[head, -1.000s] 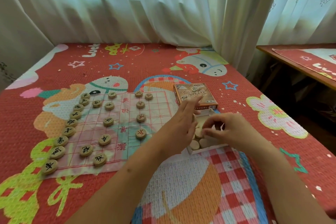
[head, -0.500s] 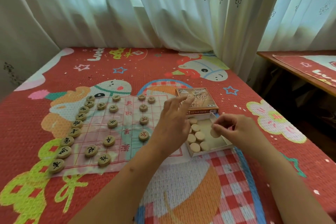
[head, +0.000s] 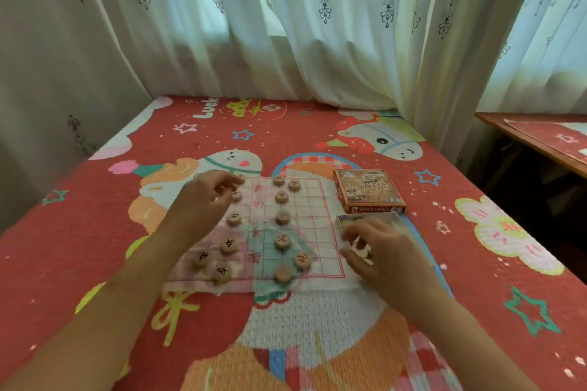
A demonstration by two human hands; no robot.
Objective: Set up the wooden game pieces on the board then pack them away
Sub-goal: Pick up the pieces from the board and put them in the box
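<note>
Left hand now across the board — grip unclear, right hand pinching a piece over box

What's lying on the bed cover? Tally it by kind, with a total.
Wooden pieces clear of left hand and right hand: 11
Board: 1
Box lid: 1
Box tray: 1
Total: 14, more pieces hidden under hands.

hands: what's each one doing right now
Left hand: fingers curled over the board, holding anything cannot be told.
Right hand: blurred over the open box, cannot be told.
</note>
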